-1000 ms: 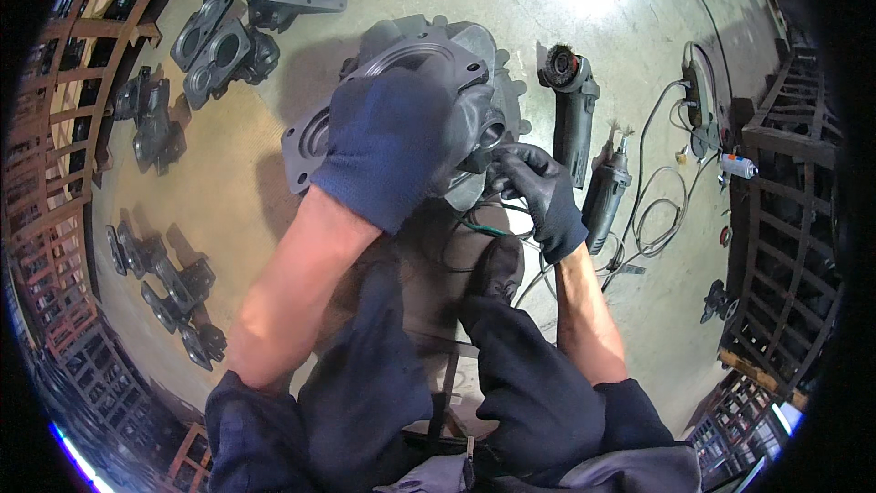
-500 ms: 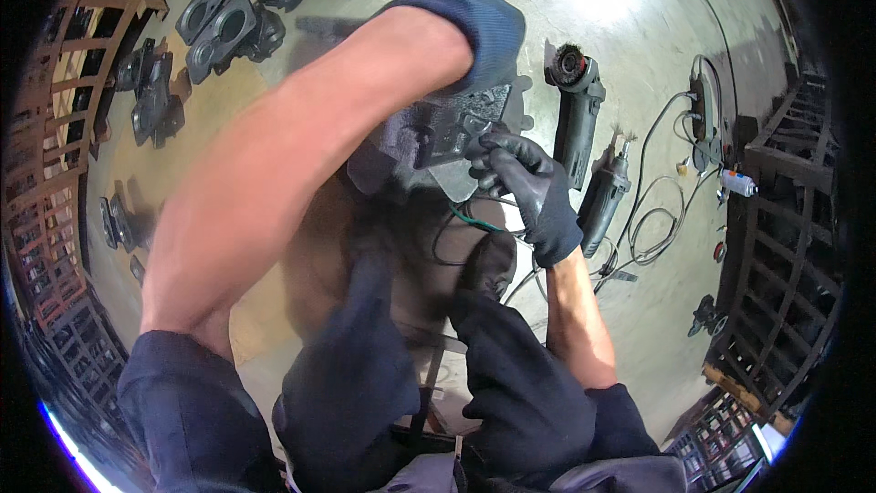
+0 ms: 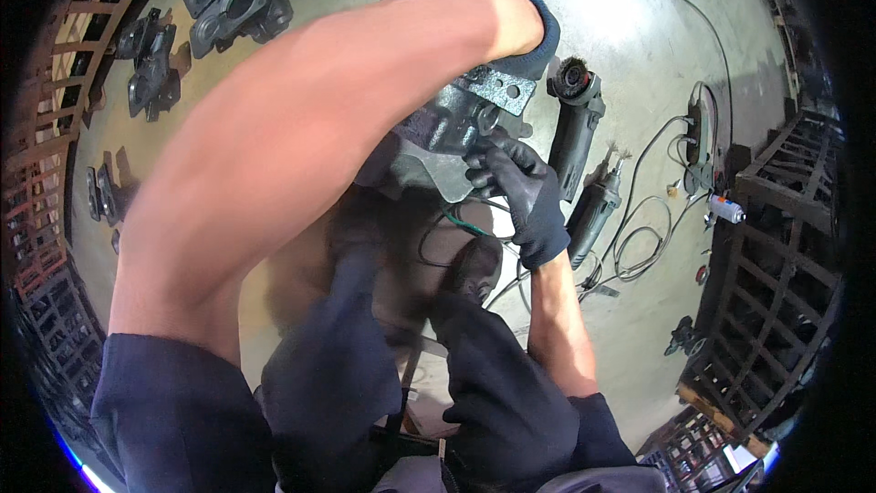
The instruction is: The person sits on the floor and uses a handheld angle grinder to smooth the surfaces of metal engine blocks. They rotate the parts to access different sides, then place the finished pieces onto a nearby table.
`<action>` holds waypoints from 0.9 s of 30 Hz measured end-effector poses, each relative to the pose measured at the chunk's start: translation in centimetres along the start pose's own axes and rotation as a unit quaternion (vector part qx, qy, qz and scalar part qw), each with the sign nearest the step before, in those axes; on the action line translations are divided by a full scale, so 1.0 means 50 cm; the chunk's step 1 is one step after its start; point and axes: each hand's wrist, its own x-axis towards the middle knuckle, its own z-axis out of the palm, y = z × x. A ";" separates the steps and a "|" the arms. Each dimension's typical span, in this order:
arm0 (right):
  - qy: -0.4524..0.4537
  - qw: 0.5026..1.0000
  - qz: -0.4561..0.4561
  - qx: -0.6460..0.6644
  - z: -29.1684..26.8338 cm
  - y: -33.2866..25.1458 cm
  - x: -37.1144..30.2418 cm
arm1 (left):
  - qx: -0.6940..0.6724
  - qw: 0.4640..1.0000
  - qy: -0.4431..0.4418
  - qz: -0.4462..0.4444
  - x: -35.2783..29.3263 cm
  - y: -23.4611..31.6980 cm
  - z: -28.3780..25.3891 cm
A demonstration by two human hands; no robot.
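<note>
A dark grey metal casting (image 3: 452,123) lies ahead of me, one flange with round holes toward its far right. My left arm reaches across over it from the left. Of my left hand (image 3: 542,41) only the dark blue glove cuff shows beyond the wrist; its fingers are hidden. My right hand (image 3: 518,178), in a black-coated glove, is closed with curled fingers at the casting's near right edge. Under the casting's near side, a smooth grey piece (image 3: 438,173) sticks out, with a green cord (image 3: 465,218) close by.
Right of the casting lie an angle grinder with a wire brush (image 3: 575,119) and a second power tool (image 3: 598,210). Cables run to a power strip (image 3: 699,141). More castings (image 3: 233,14) rest at far left. Slatted crates (image 3: 776,256) line both sides.
My left forearm has swung right and farther across the casting. The casting has turned and now shows its holed flange. My right hand stays at its edge.
</note>
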 end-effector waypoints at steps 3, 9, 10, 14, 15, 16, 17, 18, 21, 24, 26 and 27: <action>-0.001 1.000 0.006 0.011 0.008 -0.009 -0.001 | 0.009 0.998 0.056 0.004 0.006 -0.007 -0.011; 0.088 0.985 -0.132 -0.064 -0.020 -0.017 0.026 | -0.004 1.000 0.029 0.009 -0.061 0.032 -0.067; 0.101 0.977 -0.169 -0.080 -0.024 -0.042 0.016 | 0.004 1.000 0.021 0.009 -0.058 0.034 -0.057; 0.047 0.962 -0.241 -0.117 -0.039 -0.129 0.037 | 0.031 0.999 -0.015 0.017 -0.010 0.052 0.007; 0.043 0.952 -0.256 -0.165 -0.057 -0.134 0.054 | 0.042 0.999 -0.022 0.017 -0.011 0.059 0.008; 0.028 0.945 -0.253 -0.206 -0.071 -0.138 0.063 | 0.044 0.999 -0.020 0.017 -0.013 0.061 0.009; 0.018 0.936 -0.250 -0.248 -0.082 -0.145 0.068 | 0.046 0.999 -0.017 0.022 -0.019 0.068 0.004; 0.007 0.941 -0.239 -0.241 -0.087 -0.144 0.068 | 0.041 0.999 -0.005 0.029 -0.025 0.074 0.000; -0.002 0.929 -0.238 -0.283 -0.085 -0.145 0.073 | 0.040 0.999 0.017 0.016 -0.035 0.077 0.007; 0.000 0.925 -0.239 -0.295 -0.099 -0.140 0.087 | 0.020 1.000 0.012 0.005 -0.019 0.068 0.003; -0.011 0.931 -0.246 -0.269 -0.103 -0.135 0.088 | 0.005 1.000 0.016 0.007 -0.015 0.065 -0.001; -0.024 0.934 -0.255 -0.248 -0.099 -0.133 0.085 | 0.003 1.000 0.027 0.009 -0.019 0.063 -0.002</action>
